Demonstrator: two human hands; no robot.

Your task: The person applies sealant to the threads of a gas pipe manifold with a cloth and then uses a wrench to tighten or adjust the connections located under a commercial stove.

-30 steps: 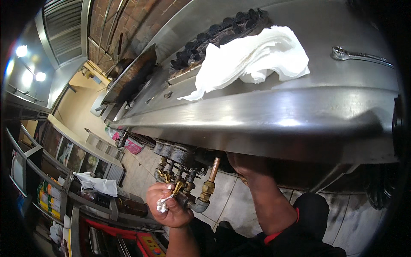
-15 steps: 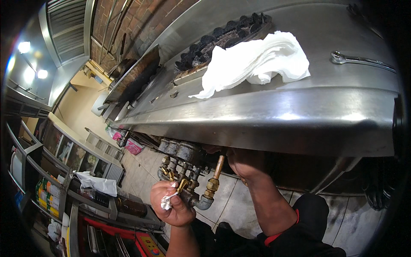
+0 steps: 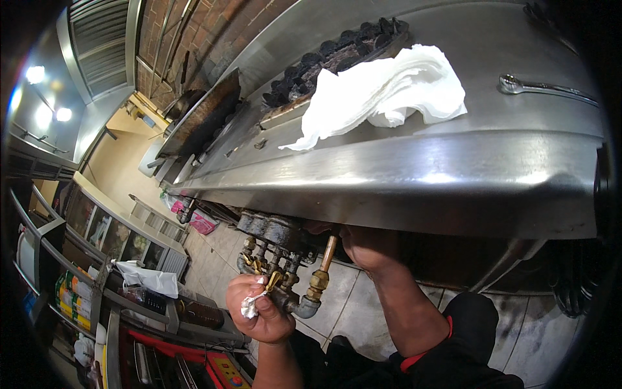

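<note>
My left hand (image 3: 262, 310) is closed round a crumpled white tissue (image 3: 251, 303), beside the yellow valve levers (image 3: 273, 282) of a grimy pipe assembly (image 3: 272, 230). Whether its fingertips touch the levers I cannot tell. My right hand (image 3: 367, 246) reaches under the front lip of the steel counter (image 3: 414, 162), next to an upright copper-coloured pipe (image 3: 330, 254) with a brass fitting (image 3: 317, 284). The counter hides the right fingers. On the counter lies a bunched stack of white paper towels (image 3: 395, 91).
A wrench (image 3: 547, 89) lies at the counter's right. Behind the towels runs a row of blackened burner pieces (image 3: 330, 58). At the left stand metal shelves (image 3: 48, 227) with packages and a red machine (image 3: 227, 373). A pink package (image 3: 202, 222) rests on the tiled floor (image 3: 337, 305).
The view has shifted very slightly. Both hands stay in nearly the same places, the left still holding the tissue and the right still under the counter lip.
</note>
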